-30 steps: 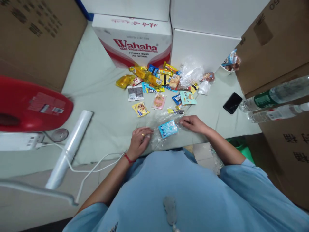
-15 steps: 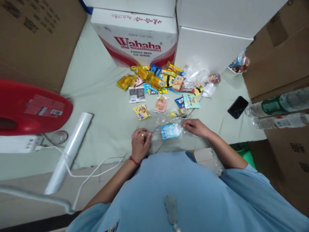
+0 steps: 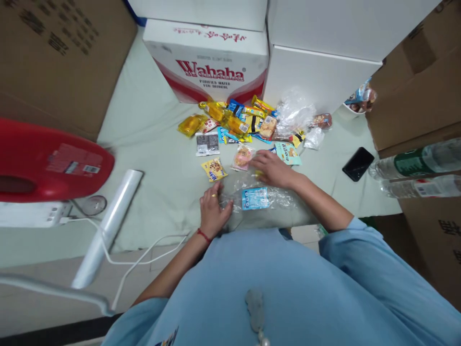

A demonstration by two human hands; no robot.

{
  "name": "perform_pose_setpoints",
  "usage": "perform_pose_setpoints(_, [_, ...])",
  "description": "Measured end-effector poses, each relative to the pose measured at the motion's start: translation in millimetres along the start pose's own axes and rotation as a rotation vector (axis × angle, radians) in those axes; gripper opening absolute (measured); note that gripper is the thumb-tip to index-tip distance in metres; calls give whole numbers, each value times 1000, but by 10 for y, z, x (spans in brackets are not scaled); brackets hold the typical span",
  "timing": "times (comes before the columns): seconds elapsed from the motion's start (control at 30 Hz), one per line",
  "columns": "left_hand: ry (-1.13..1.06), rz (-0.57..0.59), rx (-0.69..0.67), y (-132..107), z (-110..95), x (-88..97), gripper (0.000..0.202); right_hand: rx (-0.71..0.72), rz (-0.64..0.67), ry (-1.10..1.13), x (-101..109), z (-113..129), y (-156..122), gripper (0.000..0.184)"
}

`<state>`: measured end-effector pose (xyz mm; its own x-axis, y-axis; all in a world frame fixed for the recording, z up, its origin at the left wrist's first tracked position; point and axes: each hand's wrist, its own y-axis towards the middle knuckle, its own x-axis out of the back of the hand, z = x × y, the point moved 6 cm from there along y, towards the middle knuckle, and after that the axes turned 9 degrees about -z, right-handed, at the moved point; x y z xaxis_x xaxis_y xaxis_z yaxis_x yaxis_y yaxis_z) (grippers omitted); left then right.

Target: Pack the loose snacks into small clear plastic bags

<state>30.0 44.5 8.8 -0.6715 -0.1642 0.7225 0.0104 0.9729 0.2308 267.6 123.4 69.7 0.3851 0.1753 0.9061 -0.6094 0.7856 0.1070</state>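
Note:
A light-blue packet [image 3: 255,198] lies inside a clear plastic bag [image 3: 283,198] at the near edge of the table. My left hand [image 3: 214,207] rests at the bag's left end with fingers spread, a ring on one finger. Above the bag, my right hand [image 3: 272,168] reaches over with fingers extended, their tips at the right edge of a pink round-cookie packet [image 3: 242,157]. I see no grip on it. A yellow cookie packet [image 3: 214,169] lies left of that, below a grey-black packet [image 3: 207,144]. The right hand partly covers a green packet [image 3: 288,153] and small wrappers.
A pile of snacks [image 3: 234,122] and crumpled clear plastic [image 3: 295,113] sit before a Wahaha box [image 3: 212,62]. On the right are a phone [image 3: 357,164] and bottles [image 3: 414,162]; on the left, a plastic film roll [image 3: 111,221], white cable [image 3: 144,262] and red object [image 3: 54,161].
My right hand has let go of the bag's right end and moved up and left to the pink packet. My left hand's fingers have spread from the bag's left end, which lies flatter.

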Motion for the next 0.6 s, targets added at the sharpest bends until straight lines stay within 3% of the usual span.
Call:
perform_pose_setpoints(0.07, [-36,53,17,52,-15,-68,65,52,48,41,-211,3,231,65])
perform_pose_setpoints(0.1, [-33,77,28,81,-17,-101,60,49,73,56,-288,-7,320,60])
perform_pose_setpoints(0.17, [10,119,41,134,-12,-159,41,48,118,93,-342,-3,428,36])
perform_pose_setpoints(0.23, [60,143,34,170,-7,-199,24,72,135,144,-257,60,437,20])
perform_pose_setpoints(0.37, [82,111,27,188,9,-201,19,38,67,143,94,338,181,20])
perform_pose_setpoints(0.43, [77,91,56,187,28,-181,20,-3,71,56,146,540,-33,22])
perform_pose_setpoints(0.5, [56,87,102,194,49,-154,23,-19,146,-37,41,741,-248,23])
perform_pose_setpoints(0.6, [-43,95,199,227,82,-112,25,-46,307,-88,-277,923,-503,17])
